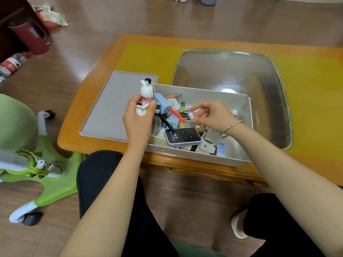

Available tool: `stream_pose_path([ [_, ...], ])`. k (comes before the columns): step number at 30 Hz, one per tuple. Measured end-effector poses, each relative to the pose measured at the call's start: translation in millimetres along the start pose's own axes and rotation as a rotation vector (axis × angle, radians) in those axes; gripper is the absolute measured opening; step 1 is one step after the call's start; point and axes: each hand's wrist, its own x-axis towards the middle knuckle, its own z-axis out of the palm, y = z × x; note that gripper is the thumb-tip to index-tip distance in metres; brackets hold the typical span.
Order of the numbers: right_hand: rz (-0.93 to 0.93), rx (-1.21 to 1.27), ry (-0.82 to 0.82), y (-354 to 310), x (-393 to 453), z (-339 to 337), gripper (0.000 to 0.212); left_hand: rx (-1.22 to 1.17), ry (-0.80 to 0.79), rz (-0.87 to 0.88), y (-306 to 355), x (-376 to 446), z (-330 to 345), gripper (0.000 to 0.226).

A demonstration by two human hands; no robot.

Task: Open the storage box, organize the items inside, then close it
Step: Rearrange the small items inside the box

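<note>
1. On the wooden table (78, 138), over a yellow mat (148, 58), stands the open storage box (200, 154), pale grey and full of loose small things.
2. Its flat grey lid (111, 106) lies on the table just left of the box, touching its left side.
3. Behind the box, to the right, sits a clear plastic tub (267, 80), upright and close to the box's far wall.
4. The left hand (138, 119) is above the box's left end; its fingers and thumb are curled round a white rabbit figure (146, 90), held upright, with a second small white figure (142, 110) tucked against the palm.
5. The right hand (213, 115) hovers over the middle of the box, thumb and fingers pinching a tiny white figure (191, 115); a bracelet (230, 127) circles the wrist.
6. Inside the box: a black WiFi device (182, 137) near the front wall, an orange pen (178, 115) lying aslant, a blue-grey block (163, 104) beside the rabbit, a black pen (168, 124), binder clips (183, 106) and a blue dotted card (220, 149) at the front right.
7. A green chair base (52, 180) stands on the floor at left; a plastic bottle (13, 64) lies on the floor further back.
</note>
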Motion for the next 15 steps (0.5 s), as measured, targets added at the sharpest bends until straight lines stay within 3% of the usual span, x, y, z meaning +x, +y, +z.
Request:
stream_pose_path([
  [4, -0.082, 0.096, -0.057, -16.0, -6.5, 26.9, 0.03, 0.002, -0.005, 0.015, 0.7, -0.1, -0.3, 0.034],
  [10, -0.061, 0.106, 0.011, -11.0, -7.0, 8.6, 0.015, -0.001, -0.09, 0.038, 6.1, 0.1, 1.2, 0.032],
  [15, -0.127, 0.08, 0.134, -2.9, -10.5, -25.0, 0.042, 0.015, -0.371, 0.078, 21.5, -3.9, 20.8, 0.033],
])
